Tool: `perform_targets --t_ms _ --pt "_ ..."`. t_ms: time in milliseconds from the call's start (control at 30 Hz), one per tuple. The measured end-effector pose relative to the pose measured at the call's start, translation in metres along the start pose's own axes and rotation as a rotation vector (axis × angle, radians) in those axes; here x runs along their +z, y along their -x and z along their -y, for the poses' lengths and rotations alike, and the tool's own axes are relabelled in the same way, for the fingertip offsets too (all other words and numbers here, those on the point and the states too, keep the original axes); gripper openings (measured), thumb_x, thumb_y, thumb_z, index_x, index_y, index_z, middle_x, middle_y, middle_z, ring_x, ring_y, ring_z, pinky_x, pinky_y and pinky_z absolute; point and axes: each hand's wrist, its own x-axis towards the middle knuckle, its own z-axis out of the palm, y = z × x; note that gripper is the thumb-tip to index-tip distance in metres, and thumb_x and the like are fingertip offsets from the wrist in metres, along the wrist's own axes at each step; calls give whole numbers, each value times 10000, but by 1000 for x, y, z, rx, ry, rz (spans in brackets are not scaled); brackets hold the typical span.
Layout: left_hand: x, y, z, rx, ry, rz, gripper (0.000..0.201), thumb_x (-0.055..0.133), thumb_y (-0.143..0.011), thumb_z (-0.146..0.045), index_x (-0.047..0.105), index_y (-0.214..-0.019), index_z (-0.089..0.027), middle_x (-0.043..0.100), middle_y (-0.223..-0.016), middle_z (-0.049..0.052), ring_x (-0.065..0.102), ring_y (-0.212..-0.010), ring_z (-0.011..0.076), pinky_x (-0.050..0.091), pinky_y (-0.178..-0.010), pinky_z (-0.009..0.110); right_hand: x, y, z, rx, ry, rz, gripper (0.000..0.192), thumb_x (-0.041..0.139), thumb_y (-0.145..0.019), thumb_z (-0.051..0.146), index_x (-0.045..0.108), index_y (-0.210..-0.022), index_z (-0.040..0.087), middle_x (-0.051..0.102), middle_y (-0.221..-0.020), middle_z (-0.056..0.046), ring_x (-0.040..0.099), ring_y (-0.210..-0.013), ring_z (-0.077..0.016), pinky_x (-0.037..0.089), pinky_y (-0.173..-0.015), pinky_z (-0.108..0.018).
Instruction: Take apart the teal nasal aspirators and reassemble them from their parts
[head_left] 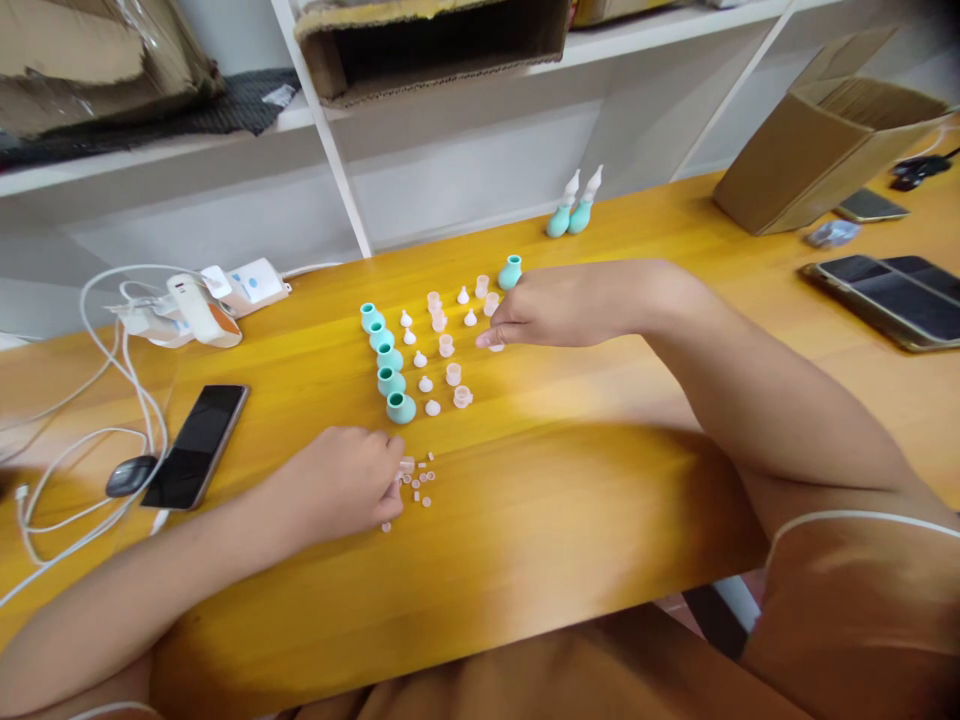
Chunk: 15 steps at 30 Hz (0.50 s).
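Observation:
My left hand [352, 480] is closed near the table's front, with a small translucent pink cup [406, 465] showing at its fingertips. Beside it lie several tiny clear rings [423, 478]. Fingers curled and partly hidden, my right hand [521, 308] is over the right end of the layout, touching or close above a pink cup [496, 347]. Several teal bulbs [389, 381] with open necks stand in a row on the left. White cone-shaped tips [420, 359] and more pink cups [454, 374] form rows alongside. A lone teal bulb [510, 272] stands behind my right hand.
Two assembled teal bulbs with white nozzles [580, 205] stand at the back. A phone [199, 445], cables and a power strip [259, 285] lie on the left. An open cardboard box [817, 150] and a tablet-like device [892, 295] are on the right.

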Motion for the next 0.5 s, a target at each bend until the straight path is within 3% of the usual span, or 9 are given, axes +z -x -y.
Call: perform_targets --t_ms 67,167,400,500 --pt "1 0 0 9 -34 35 59 592 -921 -194 605 -863 -198 742 -801 81 734 -703 283 545 -652 359 0 0 -4 -101 16 29 588 657 -1122 475 701 -705 63 581 -613 38 415 -614 -9 301 -678 -261" --pt "4 -2 1 33 -87 84 93 584 -961 -216 646 -900 -184 769 -826 114 750 -704 298 553 -631 377 -2 0 -6 -144 -11 30 494 729 -1094 404 729 -724 78 539 -576 52 374 -593 -18 290 -678 -266" --pt "6 -5 5 32 -90 79 126 567 -1018 -217 677 -972 -178 788 -869 108 778 -744 298 539 -628 380 -6 4 6 -78 142 80 471 636 -1150 447 773 -858 104 676 -703 2 409 -586 -48 276 -669 -299" --pt "1 -7 5 20 -78 80 164 569 -1054 -269 670 -966 -175 785 -874 112 786 -767 314 529 -629 385 -8 6 11 -39 190 86 485 594 -1168 450 735 -827 135 703 -740 -10 435 -584 -69 279 -653 -317"
